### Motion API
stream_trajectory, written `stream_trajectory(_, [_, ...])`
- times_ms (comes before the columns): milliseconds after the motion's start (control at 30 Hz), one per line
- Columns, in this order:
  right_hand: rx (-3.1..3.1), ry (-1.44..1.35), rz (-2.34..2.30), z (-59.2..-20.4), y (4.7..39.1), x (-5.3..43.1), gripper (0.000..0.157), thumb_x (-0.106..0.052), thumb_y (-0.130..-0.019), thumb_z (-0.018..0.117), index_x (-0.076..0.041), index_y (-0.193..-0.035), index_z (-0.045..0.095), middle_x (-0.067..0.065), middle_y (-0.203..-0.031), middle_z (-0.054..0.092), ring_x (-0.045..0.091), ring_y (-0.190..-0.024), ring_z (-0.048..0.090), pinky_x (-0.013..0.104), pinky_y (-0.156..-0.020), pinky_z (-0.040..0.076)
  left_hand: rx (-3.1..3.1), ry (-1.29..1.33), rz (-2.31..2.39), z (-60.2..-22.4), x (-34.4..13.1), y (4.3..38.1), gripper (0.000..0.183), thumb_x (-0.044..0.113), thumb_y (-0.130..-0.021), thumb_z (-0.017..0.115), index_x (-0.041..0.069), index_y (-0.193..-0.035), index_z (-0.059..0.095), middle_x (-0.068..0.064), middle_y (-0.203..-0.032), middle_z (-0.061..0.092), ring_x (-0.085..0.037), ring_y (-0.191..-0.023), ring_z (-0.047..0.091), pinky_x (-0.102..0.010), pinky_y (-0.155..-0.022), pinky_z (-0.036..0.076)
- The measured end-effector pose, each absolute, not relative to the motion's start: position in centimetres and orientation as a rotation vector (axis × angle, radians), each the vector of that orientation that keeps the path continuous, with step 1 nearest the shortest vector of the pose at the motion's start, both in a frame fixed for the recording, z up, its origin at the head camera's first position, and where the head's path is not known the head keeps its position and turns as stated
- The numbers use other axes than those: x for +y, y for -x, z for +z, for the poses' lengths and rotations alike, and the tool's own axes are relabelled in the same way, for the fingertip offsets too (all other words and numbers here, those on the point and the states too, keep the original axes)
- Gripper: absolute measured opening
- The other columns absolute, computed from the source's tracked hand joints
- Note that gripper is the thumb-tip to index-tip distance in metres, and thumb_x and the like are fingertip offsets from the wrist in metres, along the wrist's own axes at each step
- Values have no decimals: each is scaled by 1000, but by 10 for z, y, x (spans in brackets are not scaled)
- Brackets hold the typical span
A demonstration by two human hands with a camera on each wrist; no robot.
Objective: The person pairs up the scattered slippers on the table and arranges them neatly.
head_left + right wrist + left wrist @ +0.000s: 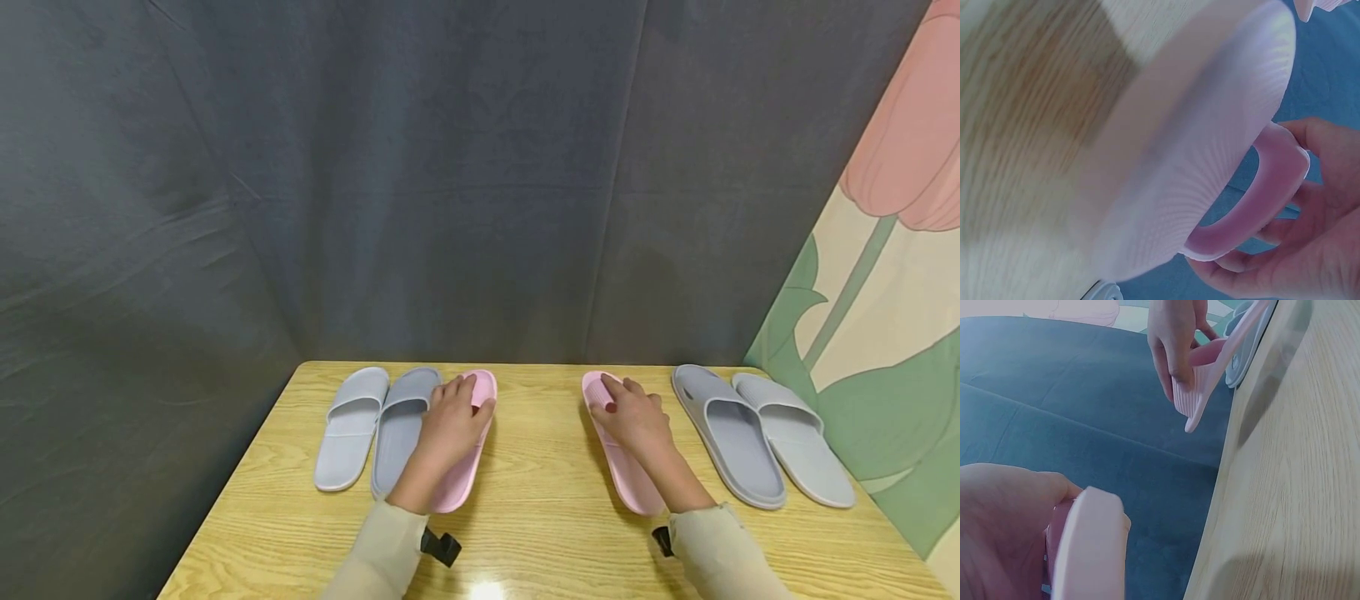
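In the head view my left hand (448,421) grips a pink slipper (456,487) over its strap, with the toe end pointing away from me. My right hand (637,423) holds the matching pink slipper (633,483) the same way, farther right. Seen from the left wrist, the right pink slipper (1210,372) is tilted and raised off the table, its shadow falling on the wood. The right wrist view shows fingers (1313,134) spread around the strap (1279,181), thumb and fingers at its two sides. Ribbing covers the insole.
Left of the hands stand a light grey slipper (348,446) and a blue-grey slipper (396,446). Their counterparts, a blue-grey slipper (742,454) and a light grey slipper (802,454), lie at the right. A dark curtain (465,192) hangs behind the wooden table (540,467).
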State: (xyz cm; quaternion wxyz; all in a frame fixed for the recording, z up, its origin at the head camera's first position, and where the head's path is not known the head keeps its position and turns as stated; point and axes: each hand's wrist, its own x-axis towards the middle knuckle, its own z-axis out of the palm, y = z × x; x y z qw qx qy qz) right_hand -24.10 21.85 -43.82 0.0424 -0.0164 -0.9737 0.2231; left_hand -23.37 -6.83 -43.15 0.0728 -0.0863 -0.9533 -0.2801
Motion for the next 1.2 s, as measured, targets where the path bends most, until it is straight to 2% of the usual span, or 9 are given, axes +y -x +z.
stream_trajectory(367, [-2973, 43, 693, -437, 240, 215, 64, -35, -96, 56, -10, -154, 43, 33, -154, 34, 62, -123, 41, 73, -90, 41, -2860, 283, -805, -432, -58, 233, 60, 44, -103, 50, 7, -151, 46, -20, -153, 45, -41, -139, 40, -62, -108, 35])
stream_trajectory(1000, [-2975, 50, 693, -440, 242, 212, 64, -35, -96, 57, -12, -154, 43, 32, -154, 35, 60, -124, 42, 73, -91, 41, -2887, 242, -900, -436, -46, 236, 62, 46, -104, 49, 9, -153, 44, -20, -156, 42, -41, -143, 35, -73, -102, 35])
stream_trajectory(1200, [-2977, 45, 703, -437, 243, 208, 64, -35, -96, 57, -11, -154, 43, 32, -154, 34, 60, -126, 41, 73, -92, 41, -2889, 230, -883, -440, -42, 241, 62, 47, -103, 49, 9, -153, 44, -20, -156, 42, -41, -143, 36, -71, -100, 37])
